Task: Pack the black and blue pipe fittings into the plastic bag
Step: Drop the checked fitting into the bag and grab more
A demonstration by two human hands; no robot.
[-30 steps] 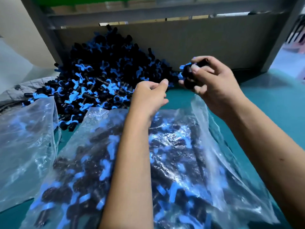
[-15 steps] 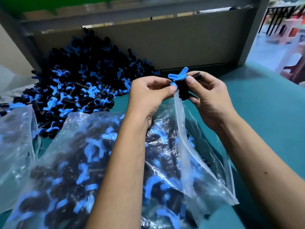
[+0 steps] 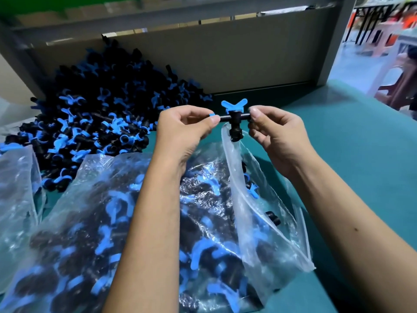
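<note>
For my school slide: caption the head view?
Both hands hold one fitting above the open bag.

Both hands hold one black fitting with a blue butterfly handle above the plastic bag. The left hand pinches one end of its crossbar, the right hand the other. The bag's mouth gapes just below the fitting; many fittings fill it. A loose heap of fittings lies on the teal tabletop against a grey panel. Another bag lies left.
</note>
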